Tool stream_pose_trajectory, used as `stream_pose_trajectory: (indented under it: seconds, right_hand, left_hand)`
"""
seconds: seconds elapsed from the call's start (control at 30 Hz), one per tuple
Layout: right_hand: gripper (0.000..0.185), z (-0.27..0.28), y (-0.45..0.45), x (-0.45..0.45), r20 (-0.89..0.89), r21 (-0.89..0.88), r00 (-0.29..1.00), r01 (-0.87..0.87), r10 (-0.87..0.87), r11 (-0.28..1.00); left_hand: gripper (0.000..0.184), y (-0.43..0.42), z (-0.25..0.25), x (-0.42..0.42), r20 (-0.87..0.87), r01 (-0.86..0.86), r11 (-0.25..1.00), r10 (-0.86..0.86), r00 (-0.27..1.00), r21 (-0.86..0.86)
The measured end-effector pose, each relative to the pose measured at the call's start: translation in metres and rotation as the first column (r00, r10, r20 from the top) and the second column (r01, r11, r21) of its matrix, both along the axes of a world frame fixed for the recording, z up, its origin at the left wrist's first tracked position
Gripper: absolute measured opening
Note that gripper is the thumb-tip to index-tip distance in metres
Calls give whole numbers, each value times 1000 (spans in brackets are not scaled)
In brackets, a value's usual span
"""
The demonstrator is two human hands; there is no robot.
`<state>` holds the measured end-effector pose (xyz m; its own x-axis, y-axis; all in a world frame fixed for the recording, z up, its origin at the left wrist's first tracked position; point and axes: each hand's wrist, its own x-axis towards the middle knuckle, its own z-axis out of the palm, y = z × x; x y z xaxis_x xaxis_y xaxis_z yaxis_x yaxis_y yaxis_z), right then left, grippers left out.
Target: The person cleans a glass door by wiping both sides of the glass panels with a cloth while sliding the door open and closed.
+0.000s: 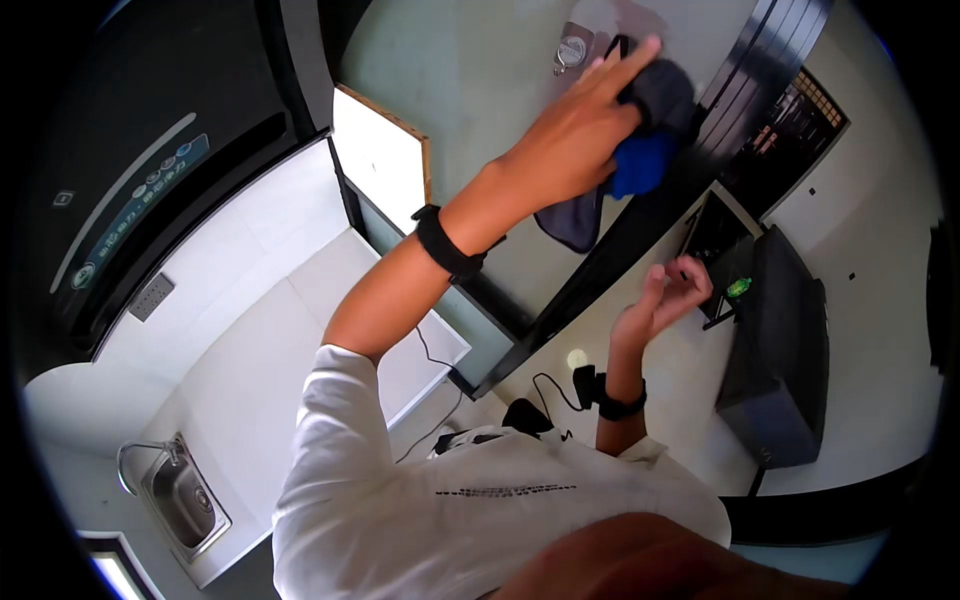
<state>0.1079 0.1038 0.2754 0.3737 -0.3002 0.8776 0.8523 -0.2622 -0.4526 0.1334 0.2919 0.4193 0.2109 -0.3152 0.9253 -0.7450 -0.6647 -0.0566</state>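
My left hand reaches up across a greenish glass panel, its back toward me and a finger stretched out. It is closed on a dark grey and blue cloth that lies against the panel, with one grey corner hanging below. Just beyond the fingers shows a pale patch with a round emblem; whether it is on the glass or reflected I cannot tell. My right hand is lifted lower down, holding nothing visible, its fingers loosely curled and the thumb apart. Each wrist wears a black strap.
A dark frame edges the panel. On the left are a white counter, a steel sink and a dark appliance. A dark grey cabinet-like piece stands right, near a small green item. A black cable shows below.
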Motion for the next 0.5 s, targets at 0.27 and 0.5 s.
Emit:
stream_pose_trajectory:
  seconds: [0.27,0.5]
  right_hand:
    - [65,-16,22,28,58,-182,989,142,-133,973]
    - [79,-8,25,28,-3,-103,988,152,-153,983]
  left_hand:
    - [45,-23,97,29,361,423,883,-333,871,-206]
    - [42,-40,45,8,62,420,807,-436,898,-415]
